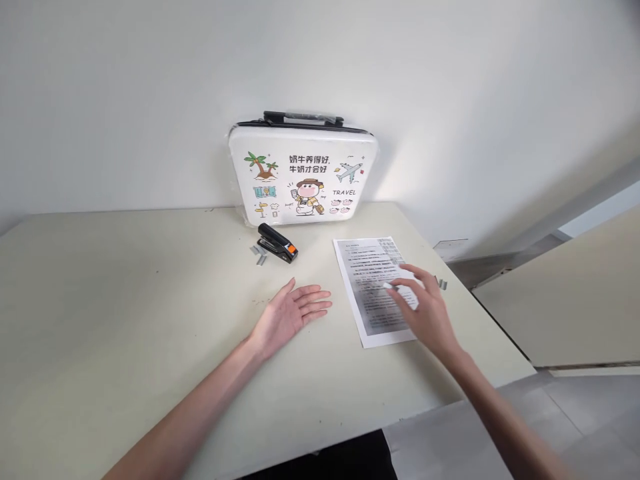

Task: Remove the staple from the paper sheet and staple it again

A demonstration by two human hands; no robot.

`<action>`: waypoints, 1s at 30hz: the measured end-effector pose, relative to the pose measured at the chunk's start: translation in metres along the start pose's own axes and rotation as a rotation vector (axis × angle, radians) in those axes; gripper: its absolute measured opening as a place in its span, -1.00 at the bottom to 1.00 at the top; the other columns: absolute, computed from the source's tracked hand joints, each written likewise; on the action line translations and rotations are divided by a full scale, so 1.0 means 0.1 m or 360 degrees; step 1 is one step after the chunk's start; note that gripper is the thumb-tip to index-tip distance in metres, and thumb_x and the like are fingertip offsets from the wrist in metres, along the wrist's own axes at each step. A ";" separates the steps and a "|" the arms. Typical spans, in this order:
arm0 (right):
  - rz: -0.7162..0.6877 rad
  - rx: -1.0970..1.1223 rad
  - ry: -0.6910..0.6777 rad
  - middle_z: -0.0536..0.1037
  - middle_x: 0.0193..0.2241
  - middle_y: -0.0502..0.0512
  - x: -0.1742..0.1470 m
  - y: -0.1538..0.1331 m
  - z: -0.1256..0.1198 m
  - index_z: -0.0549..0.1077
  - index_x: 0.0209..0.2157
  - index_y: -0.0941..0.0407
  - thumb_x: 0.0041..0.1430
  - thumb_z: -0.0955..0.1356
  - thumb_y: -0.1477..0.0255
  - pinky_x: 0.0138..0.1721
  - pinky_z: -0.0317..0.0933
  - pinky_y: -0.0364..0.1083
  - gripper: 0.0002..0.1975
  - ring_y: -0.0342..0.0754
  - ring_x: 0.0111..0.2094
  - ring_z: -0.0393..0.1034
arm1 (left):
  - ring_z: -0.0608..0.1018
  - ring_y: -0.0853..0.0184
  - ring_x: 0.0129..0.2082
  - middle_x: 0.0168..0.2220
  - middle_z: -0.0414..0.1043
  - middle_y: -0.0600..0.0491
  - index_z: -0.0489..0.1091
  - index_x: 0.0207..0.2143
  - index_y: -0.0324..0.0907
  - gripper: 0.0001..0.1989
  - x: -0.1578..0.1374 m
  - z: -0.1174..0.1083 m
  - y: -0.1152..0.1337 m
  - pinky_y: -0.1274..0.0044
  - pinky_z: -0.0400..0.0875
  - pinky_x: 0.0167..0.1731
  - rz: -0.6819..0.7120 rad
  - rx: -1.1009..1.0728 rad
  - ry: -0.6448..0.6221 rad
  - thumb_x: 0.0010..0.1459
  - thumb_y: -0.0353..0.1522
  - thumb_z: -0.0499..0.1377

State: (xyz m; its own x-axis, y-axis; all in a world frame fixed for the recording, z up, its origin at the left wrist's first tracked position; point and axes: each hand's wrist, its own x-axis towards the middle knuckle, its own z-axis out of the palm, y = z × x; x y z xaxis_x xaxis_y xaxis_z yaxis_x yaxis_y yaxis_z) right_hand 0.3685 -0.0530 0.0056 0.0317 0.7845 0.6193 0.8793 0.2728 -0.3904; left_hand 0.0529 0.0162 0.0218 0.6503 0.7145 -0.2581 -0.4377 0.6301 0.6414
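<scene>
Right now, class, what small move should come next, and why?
Perhaps the right hand should pass the small pale piece to the left hand: the right pinches it above the printed sheet, while the left is open, empty and nearer the stapler.

From the wearer's head, the one camera looks forward and down (fairly near) over the table (125,287).

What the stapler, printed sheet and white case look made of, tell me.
Stapler: probably black plastic, slightly glossy, from its smooth highlights; possibly painted metal.
Printed sheet: paper, apparently matte, thin and flat with dark print.
White case: likely hard plastic; rounded, stiff-looking shell, its sheen perhaps from clear wrap.
</scene>
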 end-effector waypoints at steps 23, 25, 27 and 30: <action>0.1034 -0.0425 0.0146 0.59 -0.13 0.40 -0.49 1.50 -0.35 0.56 -0.28 0.16 0.29 0.24 0.02 0.14 0.22 0.19 -0.49 0.28 0.04 0.41 | 0.53 0.27 -0.29 -0.25 0.48 -0.11 0.58 -0.13 -0.35 -0.62 0.03 -0.01 0.01 0.44 0.48 -0.17 -0.0029 -0.0048 0.0133 0.41 -0.17 0.17; 0.1070 -0.0386 0.0185 0.60 -0.08 0.41 -0.52 1.38 -0.37 0.57 -0.24 0.16 0.31 0.23 0.03 0.14 0.23 0.19 -0.49 0.27 0.05 0.42 | 0.53 0.27 -0.30 -0.26 0.48 -0.10 0.58 -0.14 -0.35 -0.62 0.03 -0.01 0.01 0.45 0.48 -0.18 -0.0031 -0.0053 0.0140 0.41 -0.17 0.18; 0.1156 -0.0322 0.0231 0.59 -0.04 0.40 -0.58 1.23 -0.39 0.58 -0.16 0.17 0.31 0.24 0.02 0.06 0.27 0.17 -0.48 0.24 -0.02 0.45 | 0.53 0.28 -0.30 -0.26 0.47 -0.10 0.59 -0.14 -0.35 -0.62 0.04 0.00 0.01 0.45 0.47 -0.19 -0.0035 -0.0059 0.0150 0.41 -0.17 0.17; 0.1307 -0.0151 0.0297 0.59 -0.03 0.35 -0.67 0.94 -0.42 0.56 -0.05 0.17 0.28 0.30 0.00 -0.11 0.31 0.09 -0.47 0.13 -0.19 0.48 | 0.53 0.28 -0.29 -0.27 0.48 -0.09 0.59 -0.14 -0.35 -0.62 0.04 0.00 0.01 0.46 0.47 -0.18 -0.0037 -0.0050 0.0156 0.41 -0.18 0.17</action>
State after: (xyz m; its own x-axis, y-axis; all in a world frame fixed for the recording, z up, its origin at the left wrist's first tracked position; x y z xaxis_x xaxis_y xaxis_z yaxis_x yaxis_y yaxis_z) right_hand 0.4694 -0.1028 -0.0441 0.7482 0.6063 0.2694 0.5787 -0.3979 -0.7119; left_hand 0.0547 0.0200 0.0216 0.5973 0.7249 -0.3431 -0.4435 0.6550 0.6118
